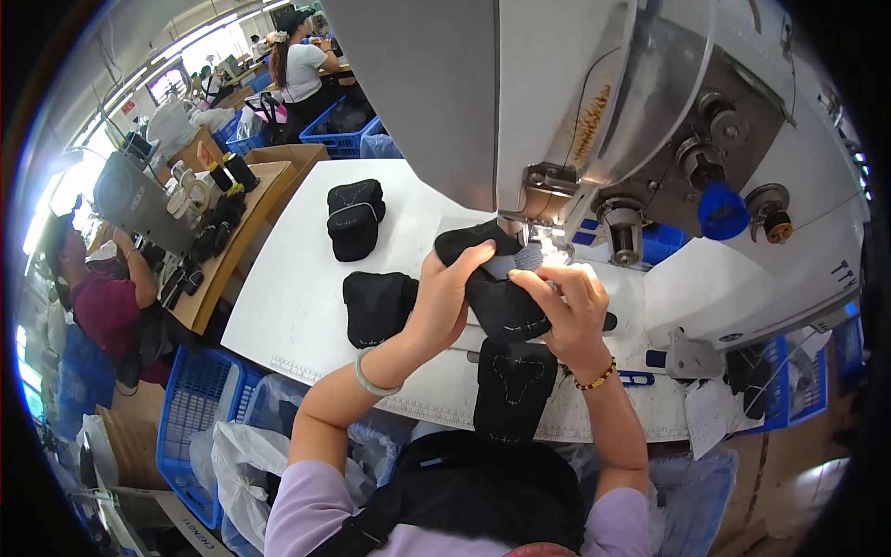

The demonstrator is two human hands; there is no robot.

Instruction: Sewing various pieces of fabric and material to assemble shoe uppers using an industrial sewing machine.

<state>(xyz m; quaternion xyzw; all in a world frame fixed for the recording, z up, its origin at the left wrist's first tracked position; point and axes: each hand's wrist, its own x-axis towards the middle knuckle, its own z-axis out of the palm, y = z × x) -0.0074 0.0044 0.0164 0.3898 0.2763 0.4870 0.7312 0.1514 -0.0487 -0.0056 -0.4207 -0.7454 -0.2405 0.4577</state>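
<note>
Under the head of a large white sewing machine (418,84), both my hands hold a black fabric piece (506,302) with a grey textured patch (528,257) on it. My left hand (444,295) grips its left side, thumb on top. From the right, my right hand (574,306) pinches the piece close to the patch, fingers bent. A stack of black fabric pieces with white marked lines (512,388) lies at the table's near edge. Left of my hands sits another black stack (379,306); behind it is a tied black bundle (355,219).
The white table (269,278) has a ruler strip along its front edge. Blue tension knobs (722,212) hang from the machine. Blue baskets (200,399) and plastic bags stand below. Left is a wooden bench (218,278) with thread cones. Other people work at the left and back.
</note>
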